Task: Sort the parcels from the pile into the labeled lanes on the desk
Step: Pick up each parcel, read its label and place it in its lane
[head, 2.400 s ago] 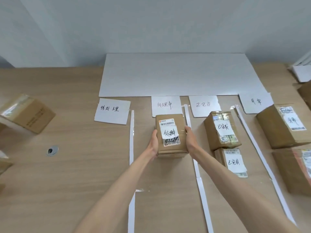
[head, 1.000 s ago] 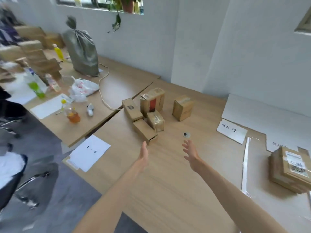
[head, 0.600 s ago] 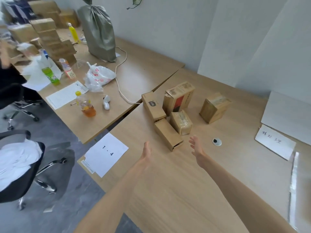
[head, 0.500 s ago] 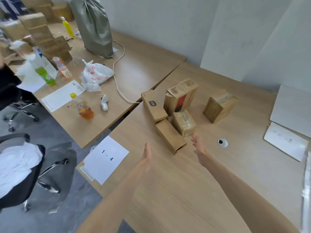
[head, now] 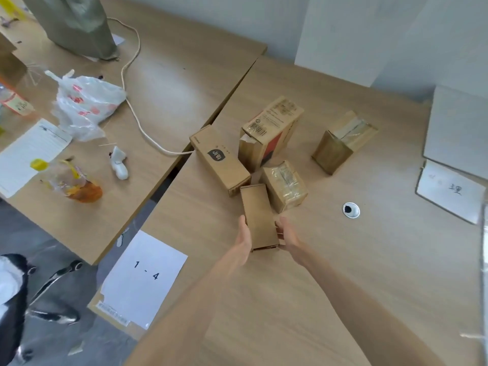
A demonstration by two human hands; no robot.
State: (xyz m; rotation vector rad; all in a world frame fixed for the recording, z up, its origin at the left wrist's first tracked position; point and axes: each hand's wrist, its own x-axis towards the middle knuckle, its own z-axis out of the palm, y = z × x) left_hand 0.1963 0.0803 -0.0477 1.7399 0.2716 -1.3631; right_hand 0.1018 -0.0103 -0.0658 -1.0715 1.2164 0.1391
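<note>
Here, left grip [head: 244, 240], right grip [head: 287, 235] clasping plain box [head: 258, 215] at long edges, open desk [head: 369, 260] rightward

To your left stands a neighbouring tabletop [head: 184, 75]. At its far end you have a grey-green sack [head: 76, 25], and a white cord [head: 123, 75] curls from beside it down towards the gap at the tabletop's edge. A crumpled white plastic bag [head: 87, 101] with red print lies just beside the cord. Nearer you are a lined sheet of paper [head: 29, 151], a blurred bottle [head: 74, 182] of orange liquid with a yellow cap, and a small white object [head: 119, 163] you can't make out. A white sheet marked "1 - 4" [head: 144, 276] overhangs a corner above the grey floor [head: 66, 339], where chair legs [head: 52, 283] show. On your right, a round metal grommet [head: 351, 210] sits in the wood.
</note>
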